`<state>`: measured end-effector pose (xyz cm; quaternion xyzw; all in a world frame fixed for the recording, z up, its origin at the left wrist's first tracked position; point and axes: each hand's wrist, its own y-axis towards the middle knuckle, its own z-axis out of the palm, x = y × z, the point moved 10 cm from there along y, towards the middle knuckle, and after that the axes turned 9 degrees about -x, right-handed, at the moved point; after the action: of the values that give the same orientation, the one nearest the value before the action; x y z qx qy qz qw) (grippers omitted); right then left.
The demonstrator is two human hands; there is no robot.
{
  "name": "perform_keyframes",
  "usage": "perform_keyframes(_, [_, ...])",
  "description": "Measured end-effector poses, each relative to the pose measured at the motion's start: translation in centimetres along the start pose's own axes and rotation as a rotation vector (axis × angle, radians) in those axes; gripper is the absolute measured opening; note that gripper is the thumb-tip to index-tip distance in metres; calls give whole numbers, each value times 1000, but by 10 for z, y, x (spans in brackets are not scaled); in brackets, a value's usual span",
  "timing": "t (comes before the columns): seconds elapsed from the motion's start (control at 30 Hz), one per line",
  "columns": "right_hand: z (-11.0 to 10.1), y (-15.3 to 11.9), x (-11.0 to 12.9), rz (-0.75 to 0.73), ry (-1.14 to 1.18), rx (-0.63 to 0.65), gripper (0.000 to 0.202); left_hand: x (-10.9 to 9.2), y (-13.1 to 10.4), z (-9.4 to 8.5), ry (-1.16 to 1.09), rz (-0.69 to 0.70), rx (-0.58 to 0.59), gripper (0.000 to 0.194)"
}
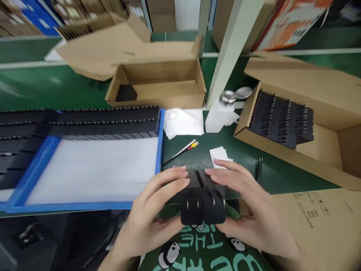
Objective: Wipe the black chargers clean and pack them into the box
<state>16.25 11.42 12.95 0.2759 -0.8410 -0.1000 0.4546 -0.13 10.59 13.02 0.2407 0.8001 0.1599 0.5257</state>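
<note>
Two black plug adapters are held side by side over the table's front edge, their metal prongs facing me. My left hand [153, 210] grips the left adapter [191, 205], fingers on top and thumb beneath. Around the right adapter [214, 205] my right hand [251, 207] is closed in the same way. The two adapters touch or nearly touch. Beyond them lie small white papers [220, 155] and tweezers beside a cable [180, 152]. To the left, a blue-edged tray [96, 169] holds rows of black adapters [109, 122].
An open cardboard box [166, 94] at the back holds a black piece. Another box [324, 150] at the right holds rows of adapters. Between them stand a white bottle [218, 116], a pale post [234, 45] and white cloths [183, 122]. A carton [318, 226] is at lower right.
</note>
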Motion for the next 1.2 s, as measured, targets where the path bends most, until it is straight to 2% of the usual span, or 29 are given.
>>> perform_keyframes(0.17, [-15,-3,21,-55,117,-84,63,-29,0,-5,-46,128,-52,67])
perform_keyframes(0.43, [-22,-7,31,-72,205,-108,69,-47,-3,-9,-19,147,-83,65])
perform_keyframes(0.67, [-19,-6,34,-73,234,-109,69,-48,-5,-12,-7,132,-98,66])
perform_keyframes(0.93, [-17,-2,42,-136,196,-97,67,-36,-5,-15,-6,97,-119,63])
perform_keyframes(1.2, [-16,5,40,-116,231,-98,68,-31,-3,-18,-25,88,-132,63])
